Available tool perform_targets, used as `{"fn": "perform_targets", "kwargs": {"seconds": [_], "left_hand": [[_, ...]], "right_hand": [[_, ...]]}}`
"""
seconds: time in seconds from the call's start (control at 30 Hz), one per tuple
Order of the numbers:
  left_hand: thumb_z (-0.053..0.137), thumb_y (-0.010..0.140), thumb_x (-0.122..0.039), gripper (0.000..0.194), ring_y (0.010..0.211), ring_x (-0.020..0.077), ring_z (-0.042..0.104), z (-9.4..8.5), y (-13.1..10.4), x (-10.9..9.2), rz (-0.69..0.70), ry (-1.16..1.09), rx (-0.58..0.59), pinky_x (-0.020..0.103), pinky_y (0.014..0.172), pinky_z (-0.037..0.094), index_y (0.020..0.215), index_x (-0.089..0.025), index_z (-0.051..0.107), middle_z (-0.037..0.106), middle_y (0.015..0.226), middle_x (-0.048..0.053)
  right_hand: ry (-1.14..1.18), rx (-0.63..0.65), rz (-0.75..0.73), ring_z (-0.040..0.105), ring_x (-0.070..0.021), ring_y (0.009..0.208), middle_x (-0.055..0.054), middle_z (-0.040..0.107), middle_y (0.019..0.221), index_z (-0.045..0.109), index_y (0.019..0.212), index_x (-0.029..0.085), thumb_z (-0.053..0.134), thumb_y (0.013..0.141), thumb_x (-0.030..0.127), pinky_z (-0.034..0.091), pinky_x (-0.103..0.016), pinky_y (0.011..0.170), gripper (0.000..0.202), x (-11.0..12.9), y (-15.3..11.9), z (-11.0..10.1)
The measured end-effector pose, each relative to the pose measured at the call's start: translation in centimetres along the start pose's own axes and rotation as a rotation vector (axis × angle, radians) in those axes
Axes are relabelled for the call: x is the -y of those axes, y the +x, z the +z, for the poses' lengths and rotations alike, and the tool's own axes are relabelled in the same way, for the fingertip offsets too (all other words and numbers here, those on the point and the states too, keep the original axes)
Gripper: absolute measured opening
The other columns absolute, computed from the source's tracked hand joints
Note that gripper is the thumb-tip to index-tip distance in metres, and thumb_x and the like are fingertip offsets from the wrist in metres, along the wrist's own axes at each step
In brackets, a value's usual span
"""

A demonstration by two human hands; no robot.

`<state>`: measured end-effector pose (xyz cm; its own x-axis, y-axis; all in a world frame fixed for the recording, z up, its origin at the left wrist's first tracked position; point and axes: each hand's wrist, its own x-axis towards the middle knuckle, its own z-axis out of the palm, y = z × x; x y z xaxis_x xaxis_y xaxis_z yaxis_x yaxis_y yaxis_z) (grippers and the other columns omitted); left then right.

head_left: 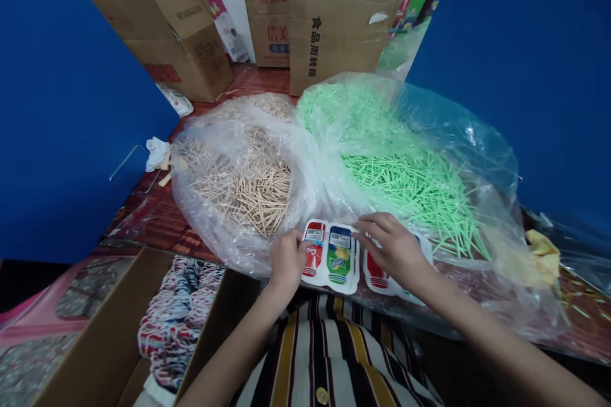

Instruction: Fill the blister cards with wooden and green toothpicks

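While the left hand (287, 261) pinches the left edge of a printed double pack (330, 257), the right hand (394, 245) has its fingers loosely spread at the upper right corner; cannot tell whether they grip. Pack lies at the near side of the surface (252, 79), before clear bags (315, 165) of pale sticks (262, 200) and green sticks (410, 184). Second pack (376, 275) just beside it, partly under the right hand. Main risk: with the two so close, those fingers could snag or shove the neighbour. Loose, slick plastic nearby might let a pack slip; a careless forearm could spill sticks.
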<state>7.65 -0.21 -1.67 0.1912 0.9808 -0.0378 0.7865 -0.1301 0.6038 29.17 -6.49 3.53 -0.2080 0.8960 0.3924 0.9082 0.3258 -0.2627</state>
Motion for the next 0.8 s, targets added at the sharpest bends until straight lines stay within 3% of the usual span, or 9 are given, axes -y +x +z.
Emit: {"fn": "perform_targets", "kwargs": {"seconds": [0.23, 0.37, 0.5, 0.6, 0.7, 0.8], "left_hand": [[0.057, 0.084, -0.020, 0.015, 0.072, 0.0191, 0.059, -1.1, -0.7, -0.3, 0.333, -0.027, -0.180, 0.029, 0.071, 0.041, 0.071, -0.017, 0.065, 0.068, 0.073, 0.006], [0.059, 0.083, -0.024, 0.011, 0.073, 0.0197, 0.060, -1.2, -0.3, -0.4, 0.344, -0.063, -0.185, 0.030, 0.069, 0.044, 0.080, -0.017, 0.067, 0.069, 0.076, 0.005], [0.057, 0.085, -0.024, 0.013, 0.072, 0.0198, 0.061, -0.4, 0.0, 0.1, 0.378, -0.023, -0.216, 0.030, 0.068, 0.046, 0.082, -0.017, 0.068, 0.067, 0.075, 0.006], [0.050, 0.088, -0.020, 0.018, 0.074, 0.0179, 0.063, 0.1, 0.0, 0.3, 0.435, -0.056, -0.285, 0.029, 0.070, 0.048, 0.086, -0.016, 0.068, 0.068, 0.079, 0.007], [0.053, 0.087, -0.021, 0.016, 0.081, 0.0176, 0.063, -0.2, 0.0, -0.1, 0.425, -0.185, -0.358, 0.028, 0.075, 0.048, 0.081, -0.017, 0.067, 0.068, 0.087, 0.008], [0.062, 0.081, -0.024, 0.011, 0.074, 0.0157, 0.061, -1.0, 0.1, -1.0, 0.321, -0.384, -0.278, 0.026, 0.071, 0.046, 0.073, -0.018, 0.065, 0.066, 0.076, 0.003]], "right_hand": [[0.176, 0.111, -0.087, 0.056, -0.0228, 0.095, -0.011, 0.062, 0.100, 0.059, 0.110, 0.015, 0.050, 0.090, 0.025, 0.049, -0.036, 0.082, 0.024, 0.9, 4.5, 2.9], [0.315, 0.143, -0.092, 0.059, -0.0177, 0.079, -0.006, 0.062, 0.080, 0.064, 0.089, 0.017, 0.046, 0.092, 0.025, 0.049, -0.030, 0.072, 0.020, 0.8, 5.6, 3.5], [0.280, 0.179, -0.069, 0.062, -0.0171, 0.074, -0.006, 0.065, 0.082, 0.063, 0.100, 0.018, 0.045, 0.093, 0.026, 0.050, -0.029, 0.067, 0.021, 0.4, 5.3, 4.0], [0.217, 0.122, -0.067, 0.064, -0.0183, 0.079, -0.008, 0.066, 0.093, 0.055, 0.118, 0.017, 0.046, 0.092, 0.022, 0.052, -0.030, 0.069, 0.028, 0.3, 4.5, 4.6], [0.197, -0.023, -0.125, 0.063, -0.0197, 0.093, -0.010, 0.064, 0.105, 0.058, 0.111, 0.018, 0.047, 0.091, 0.019, 0.052, -0.032, 0.078, 0.023, 0.3, 4.0, 4.6], [0.260, -0.105, -0.160, 0.060, -0.0194, 0.099, -0.010, 0.063, 0.109, 0.061, 0.102, 0.020, 0.049, 0.090, 0.019, 0.050, -0.033, 0.083, 0.017, 0.6, 4.3, 3.9]]}}
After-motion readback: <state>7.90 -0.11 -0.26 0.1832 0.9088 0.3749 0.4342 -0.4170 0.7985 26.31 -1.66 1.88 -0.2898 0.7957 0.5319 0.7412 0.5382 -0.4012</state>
